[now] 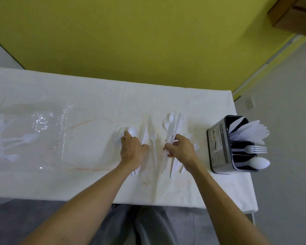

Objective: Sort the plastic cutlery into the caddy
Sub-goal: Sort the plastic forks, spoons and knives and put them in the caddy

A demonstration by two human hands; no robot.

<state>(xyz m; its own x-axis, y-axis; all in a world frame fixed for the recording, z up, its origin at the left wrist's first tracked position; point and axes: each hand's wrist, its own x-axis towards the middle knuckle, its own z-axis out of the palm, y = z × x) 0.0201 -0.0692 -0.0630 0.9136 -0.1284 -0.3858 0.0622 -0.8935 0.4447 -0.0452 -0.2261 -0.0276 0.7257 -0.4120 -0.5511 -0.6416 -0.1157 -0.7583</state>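
1. A bundle of white plastic cutlery [171, 137] is being grasped by the right hand [181, 149] mid-table.
2. A spoon [133, 132] is being pressed by the left hand [132, 149], fingers spread flat.
3. The caddy [224, 144] is standing at the table's [88, 103] right edge.

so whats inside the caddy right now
The caddy holds knives in the far section, a fork in the middle and a spoon in the near one. Its walls hide the handles.

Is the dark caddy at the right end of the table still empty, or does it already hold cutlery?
Not empty. The caddy holds knives in its far compartment, a fork in the middle one and a spoon in the near one.
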